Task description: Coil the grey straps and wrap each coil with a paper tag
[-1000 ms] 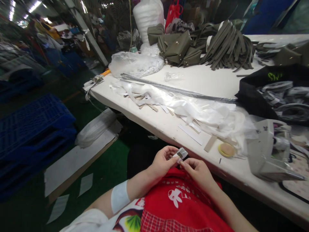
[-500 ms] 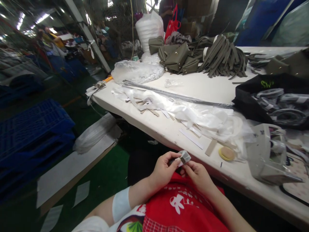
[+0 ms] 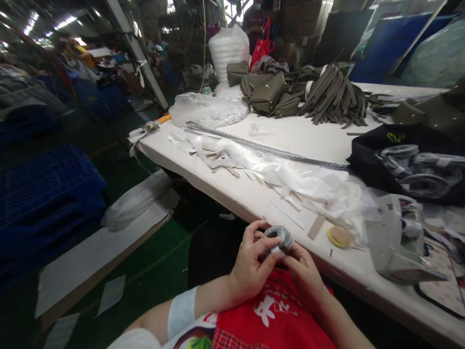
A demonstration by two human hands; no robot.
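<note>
Above my lap, close to the table's front edge, both hands hold a small dark grey coiled strap [image 3: 285,236] wrapped in clear plastic. My left hand [image 3: 252,259] pinches its left side with thumb and fingers, the index finger raised over it. On the lower right side my right hand [image 3: 301,264] has its fingers closed around the coil, partly hidden behind it. The coil's ring shape with an opening in the middle faces up.
White film strips [image 3: 290,179] and beige card pieces [image 3: 316,227] lie along the table [image 3: 225,189]. At right stand a tape dispenser [image 3: 394,237] and a black bag [image 3: 366,150] of wrapped coils. Olive pouches [image 3: 267,92] and strap bundles [image 3: 336,97] sit at the back.
The coil has turned so that its ring now shows, where a flat end with plastic showed before. My left hand has shifted its fingers over it. The view has moved slightly.
</note>
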